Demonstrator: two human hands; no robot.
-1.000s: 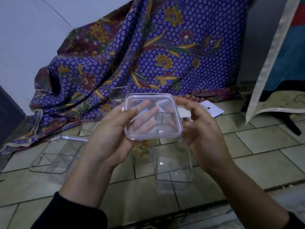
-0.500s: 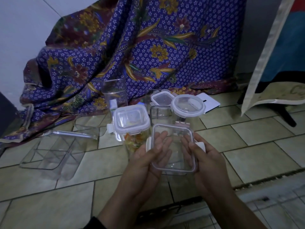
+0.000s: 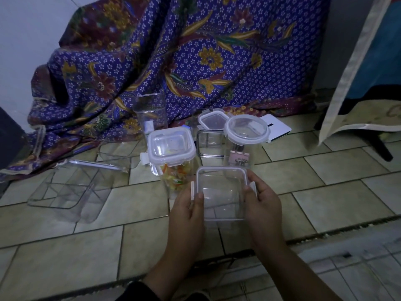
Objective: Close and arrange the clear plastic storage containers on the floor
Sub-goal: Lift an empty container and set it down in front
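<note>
Both hands clamped on one square clear container (image 3: 221,195) standing on the tiled floor (image 3: 338,170), lid seated on top, left hand (image 3: 188,210) pressed to its left side flap with the thumb over the rim, right hand (image 3: 261,200) likewise grasping the right flap. Just beyond the grip, a lidded container of colourful snacks (image 3: 173,158) to the left, a round-lidded jar (image 3: 246,137) straight ahead, probably with a pink clip inside. Farther left of the grip, an open divided tray (image 3: 65,192); behind everything, a patterned batik cloth (image 3: 195,51).
</note>
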